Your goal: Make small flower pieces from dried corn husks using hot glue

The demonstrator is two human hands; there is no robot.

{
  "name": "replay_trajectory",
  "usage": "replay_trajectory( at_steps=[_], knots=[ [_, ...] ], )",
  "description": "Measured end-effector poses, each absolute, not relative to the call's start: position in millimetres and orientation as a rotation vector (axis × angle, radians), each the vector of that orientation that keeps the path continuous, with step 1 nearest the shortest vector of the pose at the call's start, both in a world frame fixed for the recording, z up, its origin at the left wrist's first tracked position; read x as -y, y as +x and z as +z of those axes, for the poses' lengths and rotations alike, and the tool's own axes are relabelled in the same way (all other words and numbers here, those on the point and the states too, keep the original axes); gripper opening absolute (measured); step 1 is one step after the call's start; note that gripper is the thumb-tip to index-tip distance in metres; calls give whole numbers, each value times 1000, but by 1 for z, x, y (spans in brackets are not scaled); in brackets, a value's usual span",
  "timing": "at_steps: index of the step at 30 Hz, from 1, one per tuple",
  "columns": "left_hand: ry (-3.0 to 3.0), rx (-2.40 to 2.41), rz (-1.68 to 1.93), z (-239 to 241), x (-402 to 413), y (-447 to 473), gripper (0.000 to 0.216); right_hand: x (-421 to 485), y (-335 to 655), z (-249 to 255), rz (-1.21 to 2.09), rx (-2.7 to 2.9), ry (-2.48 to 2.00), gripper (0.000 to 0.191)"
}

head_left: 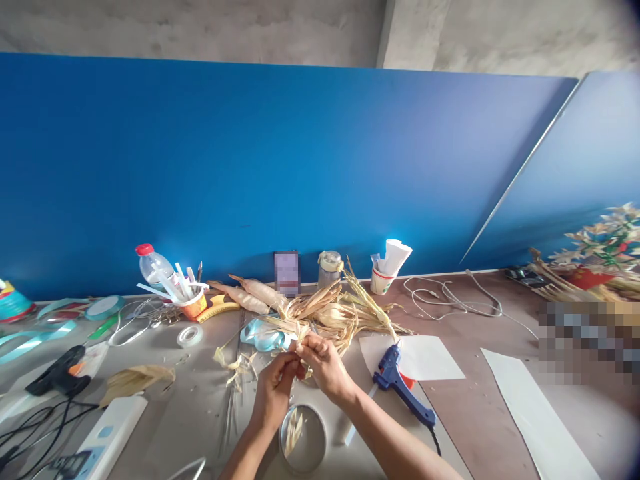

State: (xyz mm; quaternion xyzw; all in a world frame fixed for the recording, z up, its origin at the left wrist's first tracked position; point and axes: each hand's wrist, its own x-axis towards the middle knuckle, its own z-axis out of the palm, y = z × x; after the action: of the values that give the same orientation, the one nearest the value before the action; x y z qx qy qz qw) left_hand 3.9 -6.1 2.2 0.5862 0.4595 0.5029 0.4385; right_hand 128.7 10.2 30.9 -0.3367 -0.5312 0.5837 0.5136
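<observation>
My left hand (277, 385) and my right hand (323, 365) meet at the middle of the table, fingers pinched together. Between them is a small gathered piece of dried corn husk (301, 331), its pale end poking up above the fingertips; its lower part is hidden by them. Just behind lies a loose heap of dried corn husks (334, 317), with light-blue ribbon (265, 335) to its left. Below my hands sits a round ring-shaped dish or tape roll (324, 437) with a husk scrap inside. A blue glue gun (400, 383) rests right of my right forearm.
On the left are a power strip (107, 440), a black glue gun (63, 373), a paper cup of white sticks (194, 307) and a bottle (154, 267). Behind stand a jar (330, 269) and a cup with rolled paper (383, 280). White paper (433, 358) and cables (450, 301) lie right.
</observation>
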Motion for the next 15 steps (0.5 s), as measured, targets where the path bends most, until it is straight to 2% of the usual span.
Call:
replay_trajectory(
  at_steps=[15],
  knots=[
    [1491,-1180,1178,10,9,7,21,-12,124,22,1401,1234,-797,36]
  ],
)
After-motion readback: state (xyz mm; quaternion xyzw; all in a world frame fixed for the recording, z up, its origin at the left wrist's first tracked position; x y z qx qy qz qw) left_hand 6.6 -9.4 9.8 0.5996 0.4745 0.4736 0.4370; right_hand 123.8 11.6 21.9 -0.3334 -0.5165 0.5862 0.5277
